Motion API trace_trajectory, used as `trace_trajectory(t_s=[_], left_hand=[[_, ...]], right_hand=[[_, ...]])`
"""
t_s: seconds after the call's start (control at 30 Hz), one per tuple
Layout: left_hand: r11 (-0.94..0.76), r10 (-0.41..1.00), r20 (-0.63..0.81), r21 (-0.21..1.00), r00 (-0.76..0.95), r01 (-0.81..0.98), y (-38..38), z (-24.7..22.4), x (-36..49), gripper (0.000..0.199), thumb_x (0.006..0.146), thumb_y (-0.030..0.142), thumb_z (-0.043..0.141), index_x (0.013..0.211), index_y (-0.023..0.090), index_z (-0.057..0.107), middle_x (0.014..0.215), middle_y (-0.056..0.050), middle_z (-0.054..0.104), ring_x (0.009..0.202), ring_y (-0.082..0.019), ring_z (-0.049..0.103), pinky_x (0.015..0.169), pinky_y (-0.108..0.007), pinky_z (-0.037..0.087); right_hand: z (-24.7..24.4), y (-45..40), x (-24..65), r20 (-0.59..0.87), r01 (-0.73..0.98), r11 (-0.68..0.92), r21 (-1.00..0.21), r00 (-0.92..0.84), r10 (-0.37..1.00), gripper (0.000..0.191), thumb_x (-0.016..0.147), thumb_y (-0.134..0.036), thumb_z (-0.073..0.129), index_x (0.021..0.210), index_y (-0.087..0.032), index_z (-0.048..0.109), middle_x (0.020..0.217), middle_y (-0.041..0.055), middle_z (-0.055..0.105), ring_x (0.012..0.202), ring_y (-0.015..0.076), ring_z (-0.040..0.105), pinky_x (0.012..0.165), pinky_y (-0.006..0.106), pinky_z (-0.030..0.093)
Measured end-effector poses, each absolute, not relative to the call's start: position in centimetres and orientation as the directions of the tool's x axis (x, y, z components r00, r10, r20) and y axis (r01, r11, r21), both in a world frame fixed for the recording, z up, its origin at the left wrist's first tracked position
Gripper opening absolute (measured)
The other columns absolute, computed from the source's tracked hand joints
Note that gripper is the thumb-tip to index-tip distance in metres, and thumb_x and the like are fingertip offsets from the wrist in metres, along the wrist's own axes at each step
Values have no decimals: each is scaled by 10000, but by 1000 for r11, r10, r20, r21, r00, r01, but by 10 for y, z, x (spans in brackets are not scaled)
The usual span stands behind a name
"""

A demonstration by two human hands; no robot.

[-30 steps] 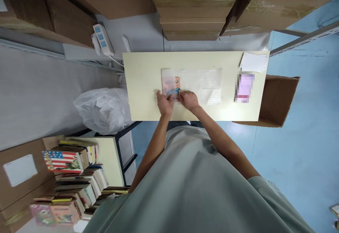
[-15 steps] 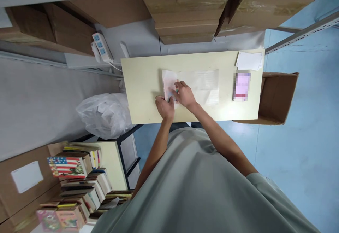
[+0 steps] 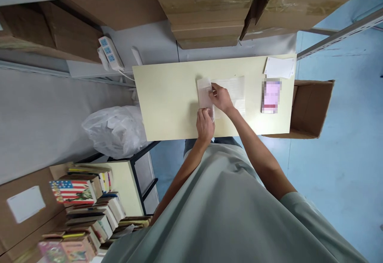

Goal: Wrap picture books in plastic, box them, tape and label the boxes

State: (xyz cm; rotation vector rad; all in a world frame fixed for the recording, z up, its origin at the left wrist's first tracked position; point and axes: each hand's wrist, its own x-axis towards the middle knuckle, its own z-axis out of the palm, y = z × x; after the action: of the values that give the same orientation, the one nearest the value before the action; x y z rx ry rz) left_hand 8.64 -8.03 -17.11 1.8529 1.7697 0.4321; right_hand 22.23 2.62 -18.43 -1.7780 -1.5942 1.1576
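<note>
A flat, thin packet [image 3: 205, 91] lies on the cream table, its upper face whitish under a translucent wrapping sheet [image 3: 236, 87]. The rest of that sheet stretches flat to the packet's right. My left hand [image 3: 205, 125] grips the packet's near end, fingers curled over it. At its right edge, my right hand [image 3: 222, 98] pinches the packet and sheet, with the fingertips bent inward. What is inside the packet is hidden now; a pinkish printed cover showed there earlier.
On the table's right lie white papers [image 3: 279, 67] and a pixelated pink item [image 3: 271, 96]. An open cardboard box [image 3: 312, 109] stands beyond the right edge. Left are a plastic bag [image 3: 116, 129], a power strip [image 3: 110, 53] and rows of books [image 3: 92, 211]. Cardboard boxes [image 3: 206, 19] line the back.
The packet has turned over to the right along the sheet, so its pinkish face no longer shows. Both hands have shifted right with it, and the left fingers have curled over its end.
</note>
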Motion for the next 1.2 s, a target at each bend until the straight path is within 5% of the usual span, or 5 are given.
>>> trace_trajectory(t_s=[0.13, 0.4, 0.6, 0.83, 1.2], left_hand=[[-40, 957, -217, 557, 192, 830, -79, -184, 87, 552, 918, -37, 527, 1430, 168, 551, 1370, -207, 631, 1328, -362, 647, 1155, -500, 529], [-85, 921, -249, 623, 300, 778, -79, -181, 69, 627, 889, -32, 511, 1468, 196, 590, 1471, -177, 626, 1408, -343, 601, 1209, -506, 514], [254, 953, -300, 735, -35, 628, -57, -196, 50, 320, 1022, 239, 619, 1340, 209, 630, 1406, -187, 662, 1347, -334, 649, 1207, -530, 509], [601, 799, -567, 744, -199, 291, -34, -210, 28, 228, 898, 246, 740, 1114, 195, 686, 1002, -75, 774, 944, -227, 748, 893, -366, 623], [341, 938, -320, 771, -135, 537, -45, -155, 30, 270, 993, 274, 690, 1254, 219, 645, 1163, -87, 748, 895, -176, 732, 806, -297, 627]], right_hand=[[-208, 21, 235, -271, 574, -231, -786, 17, 962, 400, 1038, -265, 507, 1394, -199, 676, 1100, 92, 777, 954, 266, 733, 936, 403, 607], [-213, -11, 249, -238, 562, -278, -779, 144, 960, 533, 1072, -287, 519, 1598, -197, 518, 1458, 185, 622, 1074, 259, 736, 967, 432, 655], [-204, -56, 246, -319, 669, -289, -685, 80, 944, 369, 1049, -205, 509, 1378, -188, 675, 1178, 135, 722, 932, 253, 726, 910, 427, 647], [-204, -73, 206, -352, 716, -295, -633, 73, 933, 481, 1005, -129, 461, 1445, -254, 611, 1323, 141, 650, 1089, 287, 697, 883, 409, 641], [-188, -66, 184, -480, 763, -266, -589, -65, 875, 456, 1116, -275, 525, 1568, -303, 584, 1338, 131, 660, 1091, 287, 744, 896, 379, 627]])
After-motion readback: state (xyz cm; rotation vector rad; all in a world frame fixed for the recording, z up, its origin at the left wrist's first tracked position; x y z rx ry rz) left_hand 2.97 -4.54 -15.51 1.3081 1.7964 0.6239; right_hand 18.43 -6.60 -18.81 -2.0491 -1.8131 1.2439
